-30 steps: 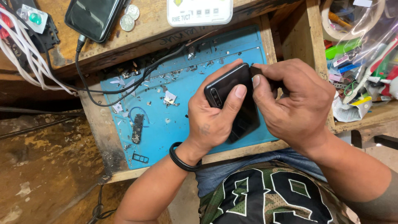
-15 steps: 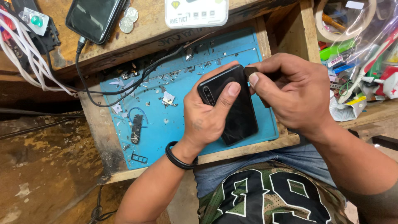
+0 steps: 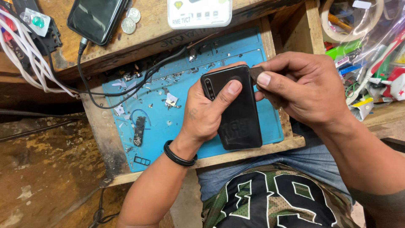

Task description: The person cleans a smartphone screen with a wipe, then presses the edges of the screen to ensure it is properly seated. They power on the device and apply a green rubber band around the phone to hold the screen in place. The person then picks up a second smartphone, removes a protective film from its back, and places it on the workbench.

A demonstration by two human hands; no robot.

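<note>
Since the earlier frames, the black phone has been tilted more upright over the mat and the right hand's pick has been brought to its upper right edge. Seen from the head camera, the phone is held back-side up in the left hand, whose fingers are clamped on it, the thumb laid across the back near the camera lenses. A small dark pick is pinched between the thumb and forefinger of the right hand, touching the phone's top corner. Beneath the hands a blue mat is spread on the wooden bench, scattered with small screws and metal scraps; a dark narrow part lies on its left side. A second phone with a black cable plugged in rests on the upper shelf, beside two coins. A black band is worn on the left wrist.
</note>
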